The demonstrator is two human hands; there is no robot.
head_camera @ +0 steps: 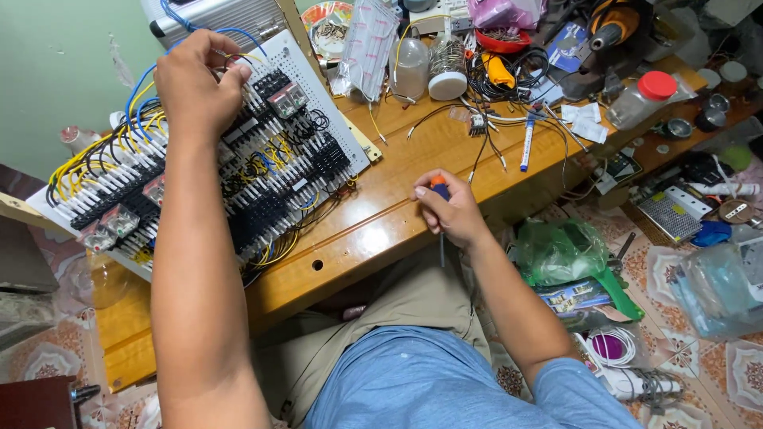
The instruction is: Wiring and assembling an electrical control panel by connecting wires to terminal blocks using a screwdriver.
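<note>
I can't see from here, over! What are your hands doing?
Left hand on wires atop panel. Right hand holds screwdriver. Nothing between.

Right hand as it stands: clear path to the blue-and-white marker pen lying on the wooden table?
Probably yes, but not free: the right hand already grips an orange-handled screwdriver. The blue-and-white marker pen lies just beyond it on the wooden table, only thin loose wires between.

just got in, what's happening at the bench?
A person sits at a wooden table with a white wiring panel propped on it, packed with black terminal blocks, relays and yellow and blue wires. The left hand is on the panel's upper part, fingers at the blue wires. The right hand holds an orange-handled screwdriver, blade pointing down, off the panel. A blue pen and loose parts lie farther back.
</note>
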